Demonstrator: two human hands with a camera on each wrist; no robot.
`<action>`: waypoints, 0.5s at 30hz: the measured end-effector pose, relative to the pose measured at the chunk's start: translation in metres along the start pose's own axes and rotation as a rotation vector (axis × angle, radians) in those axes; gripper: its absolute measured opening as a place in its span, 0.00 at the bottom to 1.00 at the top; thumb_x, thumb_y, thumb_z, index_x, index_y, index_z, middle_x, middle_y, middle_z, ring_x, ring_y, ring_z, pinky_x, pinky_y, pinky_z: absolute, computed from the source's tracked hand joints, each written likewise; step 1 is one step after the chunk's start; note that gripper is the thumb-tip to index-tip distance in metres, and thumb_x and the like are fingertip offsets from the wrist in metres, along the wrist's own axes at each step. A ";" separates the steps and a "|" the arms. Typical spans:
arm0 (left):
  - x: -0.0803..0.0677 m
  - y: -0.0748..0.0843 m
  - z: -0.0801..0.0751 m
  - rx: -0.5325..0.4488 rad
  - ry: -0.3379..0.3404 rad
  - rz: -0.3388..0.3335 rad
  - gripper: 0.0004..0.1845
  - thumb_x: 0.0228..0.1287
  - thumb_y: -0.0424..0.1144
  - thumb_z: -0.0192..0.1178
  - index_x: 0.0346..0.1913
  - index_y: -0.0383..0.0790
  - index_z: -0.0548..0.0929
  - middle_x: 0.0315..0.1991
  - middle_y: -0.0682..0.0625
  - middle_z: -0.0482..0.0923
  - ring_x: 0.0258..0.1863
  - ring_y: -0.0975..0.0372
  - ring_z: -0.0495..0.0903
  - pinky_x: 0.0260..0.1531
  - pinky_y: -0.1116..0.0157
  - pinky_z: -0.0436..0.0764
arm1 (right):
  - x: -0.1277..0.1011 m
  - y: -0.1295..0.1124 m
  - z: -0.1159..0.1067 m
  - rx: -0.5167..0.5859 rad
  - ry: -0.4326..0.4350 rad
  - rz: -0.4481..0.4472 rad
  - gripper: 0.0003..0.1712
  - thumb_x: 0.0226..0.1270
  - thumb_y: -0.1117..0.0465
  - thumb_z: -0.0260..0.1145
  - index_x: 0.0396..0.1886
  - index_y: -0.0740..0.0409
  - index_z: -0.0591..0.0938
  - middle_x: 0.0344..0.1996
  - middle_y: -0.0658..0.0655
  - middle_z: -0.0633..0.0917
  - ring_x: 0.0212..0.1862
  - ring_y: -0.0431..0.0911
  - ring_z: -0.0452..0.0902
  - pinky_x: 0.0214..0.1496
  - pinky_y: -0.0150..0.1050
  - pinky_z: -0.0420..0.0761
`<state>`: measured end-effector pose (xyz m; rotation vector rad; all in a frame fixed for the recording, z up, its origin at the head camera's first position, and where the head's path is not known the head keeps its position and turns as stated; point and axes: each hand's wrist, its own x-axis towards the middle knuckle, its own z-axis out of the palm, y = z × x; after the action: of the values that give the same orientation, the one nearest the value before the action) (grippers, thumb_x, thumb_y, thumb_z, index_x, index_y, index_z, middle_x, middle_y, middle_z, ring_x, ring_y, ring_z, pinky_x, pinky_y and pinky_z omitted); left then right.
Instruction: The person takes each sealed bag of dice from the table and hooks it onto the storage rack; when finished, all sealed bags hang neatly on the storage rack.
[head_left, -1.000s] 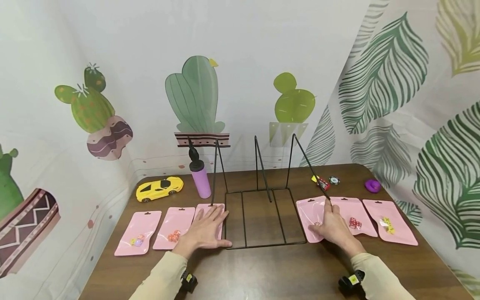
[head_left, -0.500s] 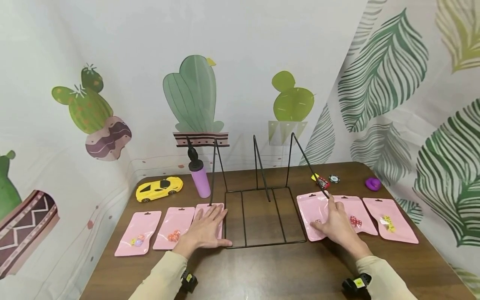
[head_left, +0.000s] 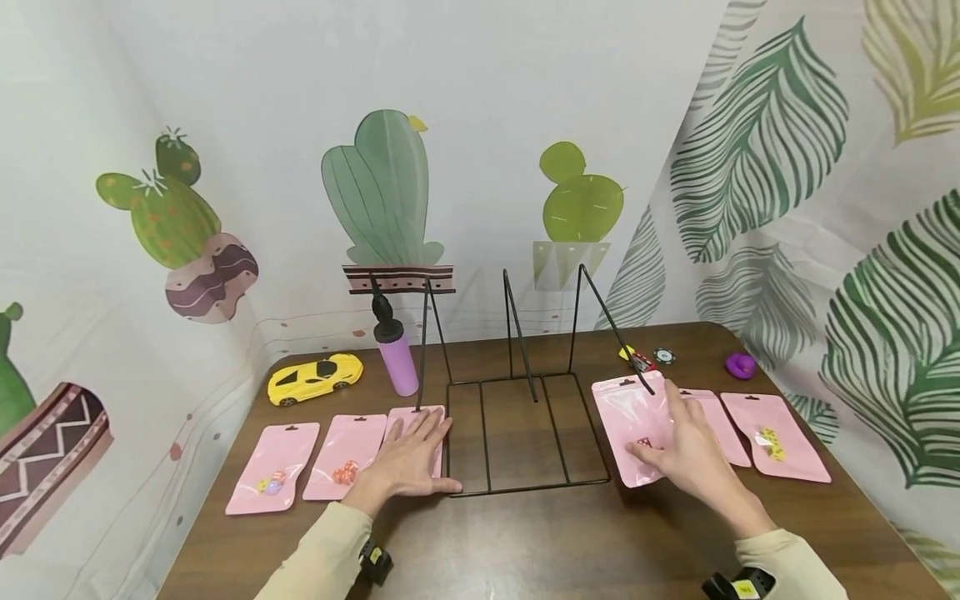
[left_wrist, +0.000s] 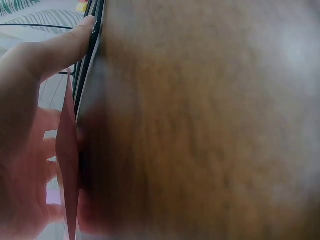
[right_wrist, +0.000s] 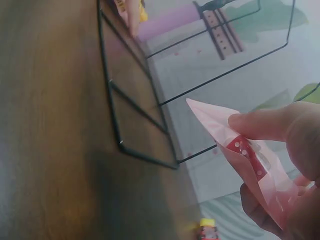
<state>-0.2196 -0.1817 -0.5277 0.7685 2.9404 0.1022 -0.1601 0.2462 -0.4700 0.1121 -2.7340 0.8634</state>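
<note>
A pink zip pouch (head_left: 617,421) with red dice (right_wrist: 250,156) inside is pinched in my right hand (head_left: 699,450), thumb in front and fingers behind. It is tilted and raised from the table, its top edge overlapping the tip of the right hook of a black wire display rack (head_left: 525,490). My left hand (head_left: 408,458) rests with spread fingers on another pink pouch (head_left: 399,418), mostly hidden under the palm. The left thumb (left_wrist: 75,45) touches the rack's front left corner. The rack's three hooks reach forward from the back of its base.
Two pink pouches (head_left: 273,467) lie to the left, and two more (head_left: 780,442) to the right, with small dice or trinkets inside. Behind stand a yellow toy car (head_left: 315,379) and a purple pump (head_left: 400,367). A poker chip (head_left: 663,356) and purple toy (head_left: 741,365) lie back right.
The right hand has lifted its pouch from the table, raising and tilting its top edge toward the right hook. The left hand has stayed put on its pouch.
</note>
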 end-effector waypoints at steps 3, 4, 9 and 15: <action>0.000 -0.001 -0.001 0.003 -0.002 0.000 0.61 0.45 0.81 0.53 0.77 0.45 0.56 0.78 0.45 0.47 0.77 0.48 0.49 0.70 0.37 0.51 | -0.004 -0.005 -0.007 0.009 0.045 -0.055 0.67 0.42 0.52 0.82 0.74 0.73 0.52 0.50 0.78 0.70 0.47 0.66 0.71 0.48 0.61 0.73; 0.000 -0.001 -0.002 0.005 -0.001 0.000 0.61 0.45 0.81 0.53 0.77 0.46 0.56 0.78 0.45 0.48 0.77 0.48 0.50 0.70 0.37 0.51 | -0.005 -0.007 -0.009 0.017 0.058 -0.070 0.67 0.41 0.53 0.82 0.74 0.73 0.52 0.49 0.77 0.71 0.47 0.65 0.70 0.48 0.60 0.72; 0.000 -0.001 -0.002 0.003 0.004 0.002 0.61 0.45 0.81 0.53 0.77 0.45 0.56 0.78 0.44 0.48 0.76 0.47 0.50 0.70 0.37 0.52 | -0.013 -0.018 -0.021 0.013 0.116 -0.126 0.67 0.39 0.53 0.83 0.74 0.69 0.55 0.48 0.73 0.74 0.47 0.59 0.70 0.44 0.51 0.70; -0.001 0.000 -0.003 0.004 -0.011 0.002 0.61 0.45 0.81 0.53 0.77 0.45 0.55 0.79 0.45 0.47 0.77 0.48 0.49 0.70 0.37 0.51 | -0.029 -0.031 -0.033 -0.009 0.212 -0.225 0.68 0.30 0.57 0.86 0.75 0.62 0.59 0.41 0.61 0.76 0.41 0.42 0.65 0.36 0.32 0.64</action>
<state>-0.2186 -0.1824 -0.5249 0.7707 2.9306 0.0920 -0.1200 0.2392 -0.4351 0.3027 -2.4700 0.7538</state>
